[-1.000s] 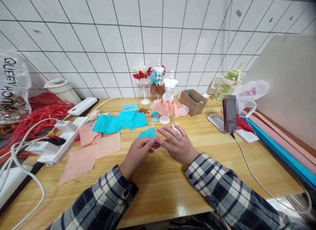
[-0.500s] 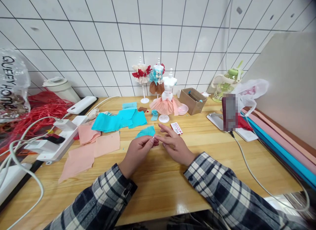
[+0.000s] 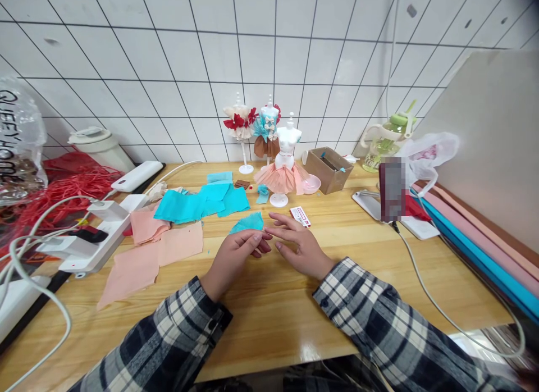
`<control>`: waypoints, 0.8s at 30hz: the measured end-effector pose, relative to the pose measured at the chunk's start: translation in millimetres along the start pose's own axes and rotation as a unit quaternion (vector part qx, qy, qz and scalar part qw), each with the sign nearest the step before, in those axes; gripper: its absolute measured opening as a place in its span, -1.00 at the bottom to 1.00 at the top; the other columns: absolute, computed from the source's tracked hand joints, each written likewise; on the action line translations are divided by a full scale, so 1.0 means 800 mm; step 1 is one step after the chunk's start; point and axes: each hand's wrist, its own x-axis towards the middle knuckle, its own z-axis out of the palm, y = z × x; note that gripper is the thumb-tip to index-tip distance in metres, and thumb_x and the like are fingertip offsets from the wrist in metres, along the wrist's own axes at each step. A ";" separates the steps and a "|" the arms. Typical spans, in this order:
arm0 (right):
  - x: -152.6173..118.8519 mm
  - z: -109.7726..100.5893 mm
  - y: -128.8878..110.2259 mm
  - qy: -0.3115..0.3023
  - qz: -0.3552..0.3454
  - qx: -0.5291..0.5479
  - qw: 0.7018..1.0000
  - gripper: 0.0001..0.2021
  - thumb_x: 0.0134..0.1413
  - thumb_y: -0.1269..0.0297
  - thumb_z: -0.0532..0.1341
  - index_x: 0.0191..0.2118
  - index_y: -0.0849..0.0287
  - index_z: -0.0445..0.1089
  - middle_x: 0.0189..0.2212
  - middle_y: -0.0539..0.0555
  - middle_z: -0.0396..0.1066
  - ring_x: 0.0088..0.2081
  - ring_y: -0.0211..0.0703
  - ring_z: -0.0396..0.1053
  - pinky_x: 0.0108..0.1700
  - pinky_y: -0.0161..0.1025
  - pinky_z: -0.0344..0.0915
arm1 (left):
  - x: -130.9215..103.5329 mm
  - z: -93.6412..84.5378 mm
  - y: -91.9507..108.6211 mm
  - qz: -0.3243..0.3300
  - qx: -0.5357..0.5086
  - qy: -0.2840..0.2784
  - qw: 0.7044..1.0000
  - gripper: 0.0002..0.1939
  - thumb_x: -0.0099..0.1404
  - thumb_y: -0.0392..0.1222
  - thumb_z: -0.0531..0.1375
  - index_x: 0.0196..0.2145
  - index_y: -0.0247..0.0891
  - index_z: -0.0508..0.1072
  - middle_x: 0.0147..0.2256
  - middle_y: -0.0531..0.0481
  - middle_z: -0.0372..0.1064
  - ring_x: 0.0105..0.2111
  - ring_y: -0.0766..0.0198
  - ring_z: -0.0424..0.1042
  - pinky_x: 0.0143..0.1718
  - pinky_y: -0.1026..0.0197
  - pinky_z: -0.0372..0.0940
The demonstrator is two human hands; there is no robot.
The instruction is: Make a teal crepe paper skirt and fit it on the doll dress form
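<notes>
My left hand (image 3: 238,254) pinches a piece of turquoise crepe paper (image 3: 247,222), which fans out in fine pleats beyond the thumb and forefinger. The pinched end is hidden by the fingers. Close by, my right hand (image 3: 297,243) has its fingers stretched out and apart, with a fingertip at or almost against the left fingertips; I cannot tell whether they touch. Past the hands stands a white mini dress form (image 3: 288,139) in a gathered peach skirt (image 3: 282,179). A small turquoise paper piece (image 3: 263,194) lies by its base, and a red-and-white packet (image 3: 300,216) sits beyond the right hand.
Turquoise sheets (image 3: 181,205) and peach sheets (image 3: 135,271) lie to the left, near a white power strip (image 3: 103,235) with cables. Two dressed forms (image 3: 243,125) stand behind. To the right are a brown box (image 3: 328,170), a phone (image 3: 391,190) and coloured paper rolls (image 3: 475,240).
The right fingers have spread slightly and the left fingers have loosened a little. A small white speck seen earlier at the left fingertips no longer shows. The view has shifted slightly.
</notes>
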 end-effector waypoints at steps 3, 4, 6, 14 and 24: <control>-0.001 0.002 0.000 -0.005 -0.009 -0.007 1.000 -0.55 0.13 0.47 0.15 0.12 -0.03 0.39 0.24 0.10 0.19 0.10 -0.07 0.28 0.10 -0.02 0.32 | 0.002 -0.001 -0.001 -0.013 -0.031 0.004 0.999 -0.62 0.25 0.08 0.17 -0.28 -0.31 0.56 -0.42 -0.06 0.52 -0.41 0.25 0.46 -0.36 0.23 0.36; -0.001 0.002 0.000 -0.007 -0.010 -0.010 1.000 -0.54 0.13 0.48 0.14 0.12 -0.04 0.39 0.24 0.10 0.18 0.09 -0.08 0.29 0.09 -0.02 0.32 | 0.002 -0.001 -0.001 -0.015 -0.030 0.005 0.999 -0.63 0.23 0.08 0.20 -0.29 -0.31 0.56 -0.43 -0.06 0.51 -0.41 0.26 0.45 -0.35 0.24 0.36; -0.002 0.003 0.000 -0.015 -0.014 -0.017 1.000 -0.53 0.12 0.50 0.14 0.12 -0.04 0.39 0.25 0.10 0.17 0.09 -0.08 0.29 0.09 -0.02 0.32 | 0.003 0.000 -0.001 -0.017 -0.026 0.009 0.999 -0.65 0.20 0.07 0.24 -0.34 -0.31 0.56 -0.45 -0.04 0.51 -0.43 0.28 0.44 -0.35 0.24 0.35; -0.003 0.003 0.002 -0.031 -0.054 -0.061 0.996 -0.45 0.12 0.53 0.12 0.19 -0.08 0.30 0.28 0.08 0.13 0.10 -0.08 0.29 0.12 0.00 0.29 | 0.002 0.000 -0.001 -0.015 -0.047 0.018 0.999 -0.69 0.17 0.04 0.26 -0.40 -0.30 0.56 -0.48 -0.03 0.51 -0.44 0.27 0.45 -0.34 0.23 0.34; -0.002 -0.003 -0.001 -0.052 -0.097 -0.179 0.978 -0.42 0.11 0.53 0.10 0.24 -0.03 0.22 0.30 0.13 0.09 0.18 -0.06 0.23 0.14 0.03 0.27 | 0.005 -0.002 -0.001 -0.004 -0.029 0.010 1.000 -0.67 0.20 0.06 0.24 -0.39 -0.30 0.56 -0.47 -0.04 0.50 -0.43 0.26 0.43 -0.32 0.23 0.33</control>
